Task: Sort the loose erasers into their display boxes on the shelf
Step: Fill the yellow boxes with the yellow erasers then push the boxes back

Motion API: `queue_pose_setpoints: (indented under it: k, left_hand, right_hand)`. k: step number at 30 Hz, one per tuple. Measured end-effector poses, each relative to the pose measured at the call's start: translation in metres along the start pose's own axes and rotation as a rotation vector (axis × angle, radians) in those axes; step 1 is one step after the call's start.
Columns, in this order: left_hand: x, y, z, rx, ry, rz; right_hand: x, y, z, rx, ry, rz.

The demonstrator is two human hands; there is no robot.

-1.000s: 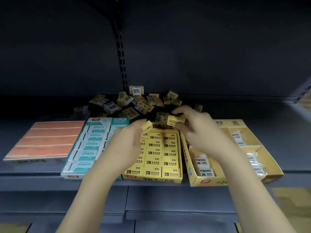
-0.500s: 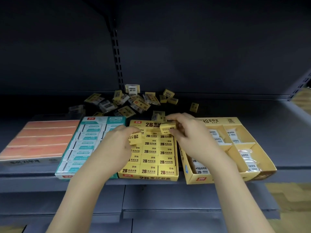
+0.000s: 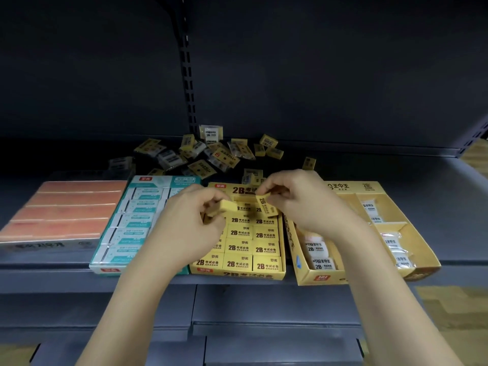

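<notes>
Your left hand [image 3: 190, 223] pinches a plain yellow eraser [image 3: 229, 206] over the far left of the yellow 2B box [image 3: 237, 274], and your right hand [image 3: 303, 204] grips a tilted 2B eraser [image 3: 266, 204] above the back row. The box sits tight between the teal box [image 3: 137, 223] and the compartment box [image 3: 369, 233], its front edge at the shelf lip [image 3: 79, 270]. Loose erasers [image 3: 211, 154] lie behind, with bare shelf to their right.

On the shelf [image 3: 396, 170], the full eraser box [image 3: 239, 270] has two boxes to its left, a partitioned box [image 3: 340, 277] to its right, and loose erasers [image 3: 208, 154] behind.
</notes>
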State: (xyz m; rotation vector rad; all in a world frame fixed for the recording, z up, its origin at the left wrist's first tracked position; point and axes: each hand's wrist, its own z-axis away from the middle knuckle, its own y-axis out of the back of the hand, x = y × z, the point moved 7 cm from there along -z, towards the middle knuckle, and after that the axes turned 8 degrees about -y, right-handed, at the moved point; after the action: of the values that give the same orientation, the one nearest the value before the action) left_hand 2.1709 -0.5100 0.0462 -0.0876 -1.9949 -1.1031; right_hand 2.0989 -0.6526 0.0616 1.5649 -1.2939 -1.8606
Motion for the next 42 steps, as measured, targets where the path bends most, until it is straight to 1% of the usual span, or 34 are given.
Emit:
queue_pose_setpoints:
  k: [4,6,8,10,12,13,15,18,21,25,30,38,42]
  left_hand:
    - [-0.011,0.004,0.002,0.111,0.126,0.110]
    - [-0.015,0.001,0.000,0.106,0.183,0.148]
    - [-0.015,-0.005,-0.003,0.072,0.217,0.109]
    - [-0.010,-0.006,-0.008,0.074,0.196,-0.038]
    - [-0.004,-0.001,-0.012,0.119,0.166,-0.171]
    - [-0.004,0.000,-0.014,0.137,0.177,-0.184]
    - [-0.008,0.003,-0.016,0.170,0.213,-0.151]
    - [-0.013,0.002,-0.019,0.184,0.237,-0.124]
    - [-0.011,-0.005,-0.023,0.163,0.208,-0.165]
    - [-0.012,-0.016,-0.029,0.124,0.201,-0.173]
    - [-0.010,-0.027,-0.035,0.067,0.157,-0.218]
    - [-0.004,-0.029,-0.043,-0.019,-0.028,-0.559]
    - [0.000,-0.031,-0.042,-0.047,-0.100,-0.664]
  right_hand:
    - [-0.004,-0.002,-0.013,-0.117,0.009,0.105]
    - [-0.006,-0.005,-0.018,-0.192,-0.002,0.155]
    - [-0.008,-0.009,-0.022,-0.249,-0.022,0.179]
    - [-0.010,-0.012,-0.025,-0.258,-0.037,0.192]
    - [-0.011,-0.016,-0.026,-0.233,-0.056,0.230]
    - [-0.010,-0.018,-0.023,-0.205,-0.067,0.251]
    - [-0.009,-0.022,-0.016,-0.118,-0.073,0.300]
    - [-0.012,-0.022,-0.007,0.059,-0.055,0.479]
    - [-0.010,-0.017,-0.006,0.145,-0.098,0.584]
    - [0.000,-0.008,-0.006,0.181,-0.190,0.578]
    - [0.002,-0.002,-0.007,0.216,-0.225,0.539]
    - [0.003,-0.004,-0.013,0.160,-0.224,0.533]
    - [0.002,-0.004,-0.017,0.141,-0.233,0.552]
